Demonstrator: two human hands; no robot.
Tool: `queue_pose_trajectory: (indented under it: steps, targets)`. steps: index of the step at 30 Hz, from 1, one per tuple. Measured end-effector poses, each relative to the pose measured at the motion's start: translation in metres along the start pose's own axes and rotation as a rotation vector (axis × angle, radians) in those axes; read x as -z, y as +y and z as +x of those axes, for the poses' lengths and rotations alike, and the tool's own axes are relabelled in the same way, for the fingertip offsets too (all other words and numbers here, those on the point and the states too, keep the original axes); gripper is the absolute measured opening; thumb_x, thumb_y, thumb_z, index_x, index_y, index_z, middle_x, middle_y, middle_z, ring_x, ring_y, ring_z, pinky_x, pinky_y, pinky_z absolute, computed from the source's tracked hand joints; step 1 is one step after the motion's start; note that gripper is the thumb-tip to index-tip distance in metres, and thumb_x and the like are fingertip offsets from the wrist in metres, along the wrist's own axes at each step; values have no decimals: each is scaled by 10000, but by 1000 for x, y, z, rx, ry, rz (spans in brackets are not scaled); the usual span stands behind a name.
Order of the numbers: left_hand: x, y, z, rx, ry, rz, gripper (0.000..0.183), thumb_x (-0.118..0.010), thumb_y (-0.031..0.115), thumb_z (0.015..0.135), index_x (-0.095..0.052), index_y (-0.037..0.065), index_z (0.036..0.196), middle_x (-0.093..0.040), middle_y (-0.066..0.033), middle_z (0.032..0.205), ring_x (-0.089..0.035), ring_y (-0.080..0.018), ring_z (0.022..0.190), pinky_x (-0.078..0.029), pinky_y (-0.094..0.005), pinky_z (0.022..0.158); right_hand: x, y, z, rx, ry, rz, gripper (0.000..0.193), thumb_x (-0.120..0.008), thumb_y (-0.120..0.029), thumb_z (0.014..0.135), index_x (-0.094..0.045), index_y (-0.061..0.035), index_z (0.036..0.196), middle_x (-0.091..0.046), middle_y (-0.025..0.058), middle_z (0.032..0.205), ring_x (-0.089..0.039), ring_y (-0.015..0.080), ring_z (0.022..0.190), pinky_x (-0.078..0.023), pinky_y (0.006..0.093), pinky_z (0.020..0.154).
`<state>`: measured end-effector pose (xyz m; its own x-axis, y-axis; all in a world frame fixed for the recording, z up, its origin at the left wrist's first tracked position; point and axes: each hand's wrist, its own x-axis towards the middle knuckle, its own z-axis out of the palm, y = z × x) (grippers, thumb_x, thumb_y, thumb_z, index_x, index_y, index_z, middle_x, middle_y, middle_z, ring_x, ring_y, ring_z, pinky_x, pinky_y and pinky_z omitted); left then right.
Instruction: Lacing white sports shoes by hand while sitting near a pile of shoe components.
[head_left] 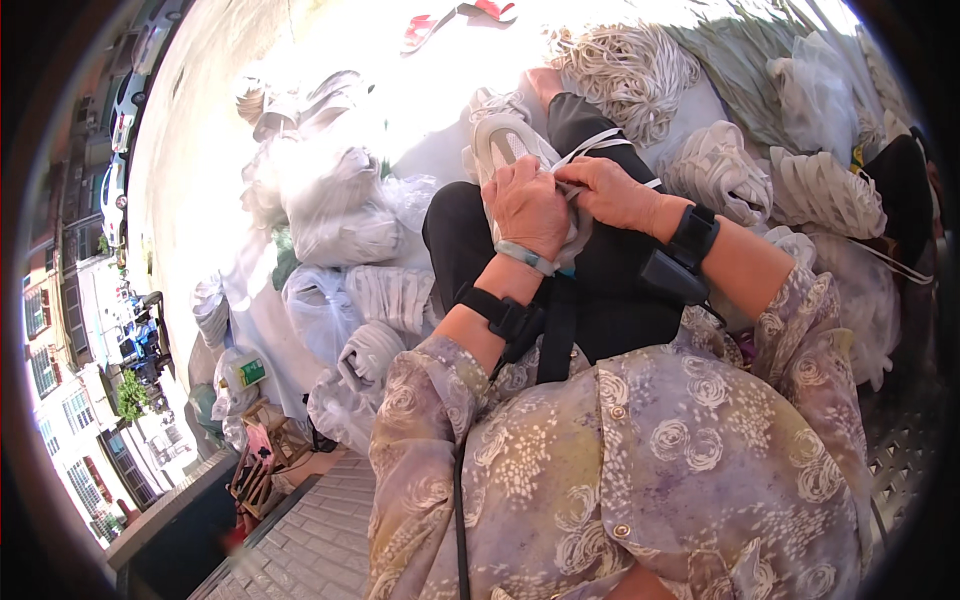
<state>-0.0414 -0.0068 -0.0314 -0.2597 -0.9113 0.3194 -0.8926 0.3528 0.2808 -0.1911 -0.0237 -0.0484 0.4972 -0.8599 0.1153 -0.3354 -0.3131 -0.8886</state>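
A pale shoe upper (497, 140) rests over my lap, its rounded end pointing away from me. My left hand (530, 208) is closed on the near side of this shoe upper, fingers bent over its opening. Close beside it, my right hand (612, 192) pinches a white shoelace (590, 146) at the upper's edge. A loop of the lace stands out over my dark trouser leg. The fingertips of both hands nearly meet, and the exact spot where the lace enters the upper is hidden beneath them.
A heap of loose white laces (635, 85) lies beyond my right hand. Bundled shoe uppers (720, 172) sit at right, with another ribbed bundle (825, 192) farther out. Plastic-wrapped bundles (345, 215) crowd the left. Red sandals (430, 32) lie at the far side.
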Motion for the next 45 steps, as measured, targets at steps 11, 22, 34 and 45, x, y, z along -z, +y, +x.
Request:
queue_pose_trajectory:
  steps: [11, 22, 34, 45]
  targets:
    - [58, -12, -11, -142, -117, 28, 74, -555, 88, 690, -585, 42, 739, -557, -87, 1047, -500, -282, 975, -331, -407, 842, -1, -12, -13, -229, 56, 44, 471, -560, -76, 707, -464, -3, 1162, -582, 150, 757, -591, 310, 734, -467, 375, 668]
    - [169, -228, -230, 925, -438, 657, 148, -513, 108, 729, -597, 7, 799, -568, -189, 1015, -546, -364, 914, -436, -438, 776, -5, -7, -13, -225, 78, 91, 520, -590, -42, 705, -434, 0, 1199, -558, 64, 712, -544, 144, 623, -448, 280, 584]
    - [70, -125, -96, 216, -91, -21, 200, -630, 208, 726, -634, 80, 879, -591, -98, 1076, -541, -283, 970, -377, -398, 847, 10, -24, 8, -494, 12, 175, 467, -631, -209, 741, -499, 51, 1105, -591, 104, 677, -578, 201, 543, -461, 309, 499]
    - [54, -65, -43, -65, -274, -29, 77, -551, 141, 760, -579, 72, 782, -571, -53, 887, -540, -266, 859, -375, -391, 797, 2, -15, 4, -293, -15, -92, 522, -717, -169, 676, -508, 22, 1114, -570, 91, 721, -561, 182, 658, -447, 299, 619]
